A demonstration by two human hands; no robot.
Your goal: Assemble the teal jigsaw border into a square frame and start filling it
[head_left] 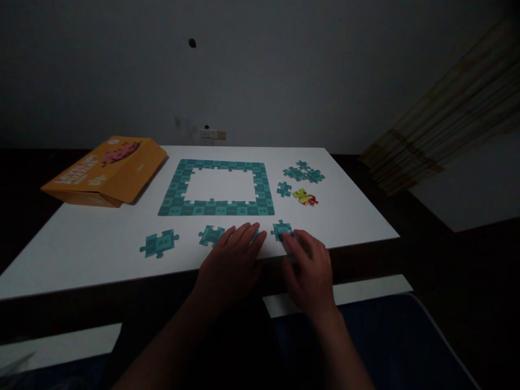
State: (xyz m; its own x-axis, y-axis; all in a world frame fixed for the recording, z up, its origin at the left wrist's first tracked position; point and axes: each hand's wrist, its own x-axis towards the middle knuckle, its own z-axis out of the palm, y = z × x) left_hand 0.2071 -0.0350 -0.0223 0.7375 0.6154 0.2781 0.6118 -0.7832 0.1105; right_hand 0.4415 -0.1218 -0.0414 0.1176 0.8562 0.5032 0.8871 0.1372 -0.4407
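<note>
My left hand (232,261) rests at the table's near edge with its fingers stretched out, palm down. Under its fingertips shows a bit of a teal puzzle piece (255,235), mostly covered. Another teal puzzle piece (211,235) lies just left of that hand. My right hand (311,265) has its index finger on the lower part of a teal puzzle piece (280,228), thumb apart and lower, by the table edge. Farther left sits a joined teal puzzle section (160,244). Beyond the hands lies a teal checkered puzzle frame (216,210), its middle bare white.
At the back right are a pile of teal puzzle pieces (304,173), a single teal piece (284,189) and a yellow-and-red piece group (304,197). An orange puzzle box (109,169) stands at the left on the white table (349,216). A curtain (439,114) hangs at right.
</note>
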